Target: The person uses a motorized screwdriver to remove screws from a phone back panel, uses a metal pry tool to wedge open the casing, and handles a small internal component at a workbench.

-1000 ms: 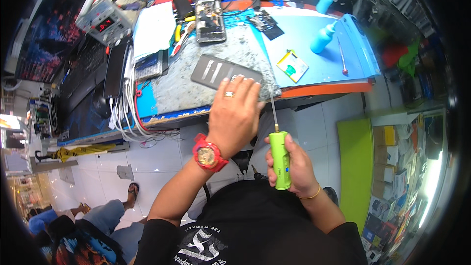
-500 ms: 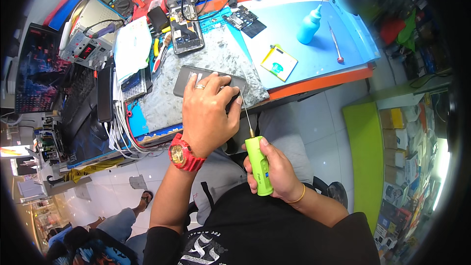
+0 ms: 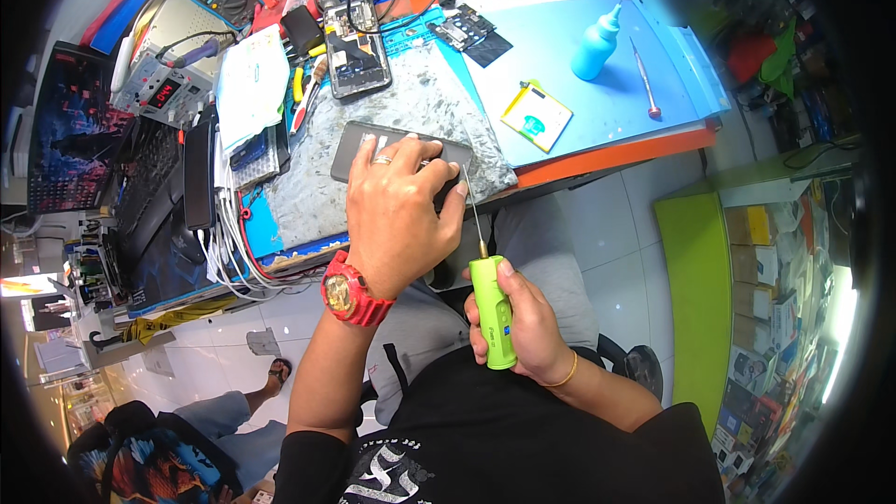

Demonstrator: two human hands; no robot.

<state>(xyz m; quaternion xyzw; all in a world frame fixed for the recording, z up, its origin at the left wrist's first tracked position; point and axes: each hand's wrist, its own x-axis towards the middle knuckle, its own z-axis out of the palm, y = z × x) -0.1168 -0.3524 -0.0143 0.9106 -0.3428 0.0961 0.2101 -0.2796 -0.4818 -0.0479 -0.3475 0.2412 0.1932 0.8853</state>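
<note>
A dark grey, phone-sized panel (image 3: 349, 151) lies flat on the worn grey mat. My left hand (image 3: 401, 189), with a ring and a red wristwatch, holds it, fingers over its top and thumb at the near right corner. My right hand (image 3: 532, 317) is wrapped round a lime-green handheld electric tool (image 3: 491, 313), thumb along its body. From the tool a thin metal shaft (image 3: 475, 210) points up to the panel's right edge beside my left fingertips. Whether the tip touches the panel, I cannot tell.
Beyond the panel lie an opened phone (image 3: 358, 61) and circuit parts (image 3: 464, 30). On the blue mat are a phone battery (image 3: 537, 117), a screwdriver (image 3: 646, 84) and a blue bottle (image 3: 595, 47). Cables (image 3: 224, 247) and a bench power supply (image 3: 163, 84) stand left. A person's leg (image 3: 219, 415) shows lower left.
The view has shifted slightly, moving the bench items a little. Both hands keep their holds on the panel and the green tool. The seated person at lower left has shifted.
</note>
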